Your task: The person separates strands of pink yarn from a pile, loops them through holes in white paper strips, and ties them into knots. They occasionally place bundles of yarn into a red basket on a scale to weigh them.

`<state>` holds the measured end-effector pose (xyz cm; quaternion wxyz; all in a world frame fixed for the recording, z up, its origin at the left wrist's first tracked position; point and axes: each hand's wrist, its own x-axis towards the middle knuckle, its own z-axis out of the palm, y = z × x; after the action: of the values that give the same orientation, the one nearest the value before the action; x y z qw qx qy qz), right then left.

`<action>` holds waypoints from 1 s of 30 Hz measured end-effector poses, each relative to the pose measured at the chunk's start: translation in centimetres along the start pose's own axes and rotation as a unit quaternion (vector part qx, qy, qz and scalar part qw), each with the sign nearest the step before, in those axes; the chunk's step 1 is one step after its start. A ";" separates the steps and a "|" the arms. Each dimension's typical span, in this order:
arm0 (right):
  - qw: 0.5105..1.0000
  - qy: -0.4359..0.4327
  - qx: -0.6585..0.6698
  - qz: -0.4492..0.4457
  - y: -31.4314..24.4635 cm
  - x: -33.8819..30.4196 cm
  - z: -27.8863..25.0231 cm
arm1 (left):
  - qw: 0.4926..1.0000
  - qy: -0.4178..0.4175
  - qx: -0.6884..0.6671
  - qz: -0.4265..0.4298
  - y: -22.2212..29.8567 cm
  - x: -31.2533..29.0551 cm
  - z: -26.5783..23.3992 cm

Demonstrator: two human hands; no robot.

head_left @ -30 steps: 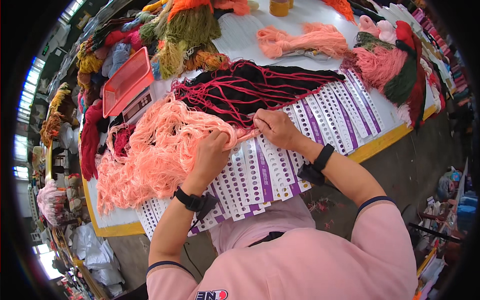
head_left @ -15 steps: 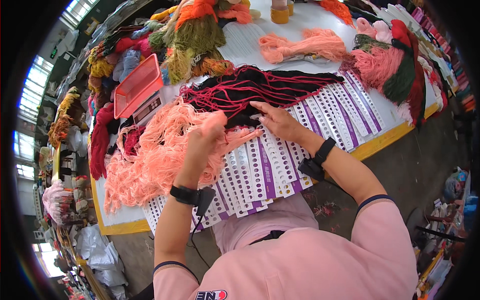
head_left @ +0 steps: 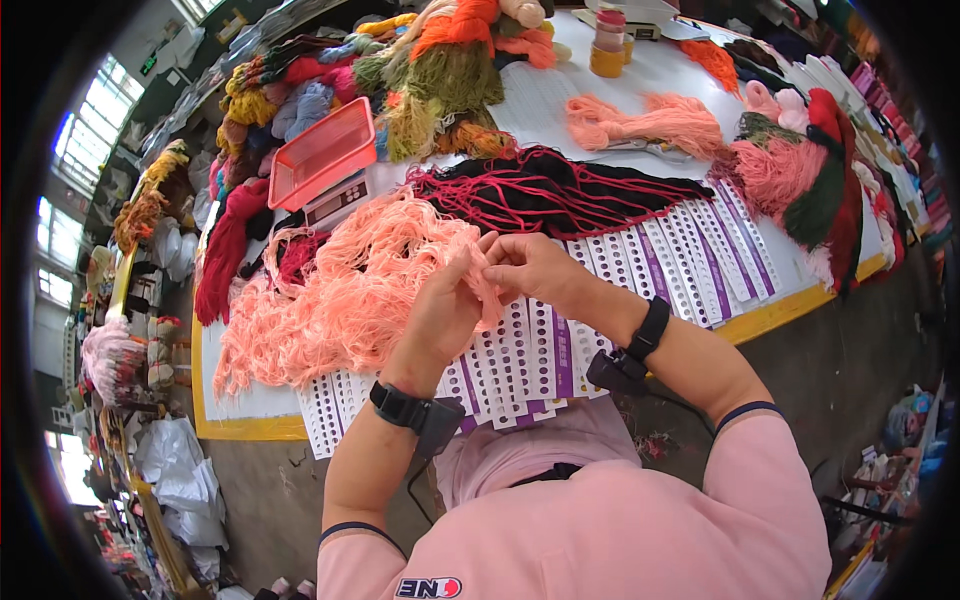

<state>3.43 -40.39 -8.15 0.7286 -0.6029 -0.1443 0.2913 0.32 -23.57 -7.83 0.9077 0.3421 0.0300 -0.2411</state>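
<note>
A large loose heap of peach yarn [head_left: 340, 290] spreads over the left part of the table. My left hand [head_left: 450, 308] is closed around a strand bundle at the heap's right end. Fingertips of my right hand [head_left: 535, 268] pinch together at the same bundle, close against the left hand; what exactly lies between them is hard to see. Just beyond my hands stretches a black skein with red strands [head_left: 570, 195]. Beneath both hands lie overlapping white-and-purple cards with rows of punched holes [head_left: 545, 345].
A red tray [head_left: 322, 150] rests tilted on a small scale [head_left: 338, 203] beyond the heap. Coloured skeins [head_left: 440, 85] pile up at the far left. Another peach skein [head_left: 645, 120] lies farther back, and green, red and pink yarns [head_left: 800, 170] hang over the right edge.
My left hand has gone from a blurred, raised position to the bundle's end beside my right hand. The right hand has moved left, away from the black skein. The whole view has shifted slightly.
</note>
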 end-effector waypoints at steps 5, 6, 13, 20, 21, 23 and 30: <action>0.994 0.059 -0.086 -0.028 -0.2 -0.4 0.6 | 0.988 0.040 0.146 0.040 0.9 -1.1 -1.6; 0.993 0.061 -0.088 -0.047 0.0 -0.4 0.9 | 0.978 0.051 0.195 0.058 0.8 -1.2 -1.9; 0.998 0.040 0.046 0.012 -0.1 -1.2 0.0 | 0.987 0.050 0.119 0.096 1.4 -1.7 -1.3; 0.998 0.064 0.018 -0.010 0.1 -1.5 0.6 | 0.971 0.056 0.212 0.092 0.5 -1.3 -1.8; 0.997 0.068 0.023 -0.012 0.1 -1.5 0.5 | 0.975 0.051 0.193 0.095 0.4 -1.2 -1.9; 0.997 0.061 0.040 -0.003 0.0 -1.6 0.2 | 0.979 0.047 0.173 0.098 0.4 -1.1 -1.9; 0.965 0.029 0.261 0.009 0.5 -1.7 -0.5 | 0.995 -0.015 -0.010 0.099 0.3 -0.5 -2.7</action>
<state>2.25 -41.72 -8.52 0.8617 -0.4017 -0.0367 0.3080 0.30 -21.42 -9.63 0.9308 0.3307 -0.0153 -0.1551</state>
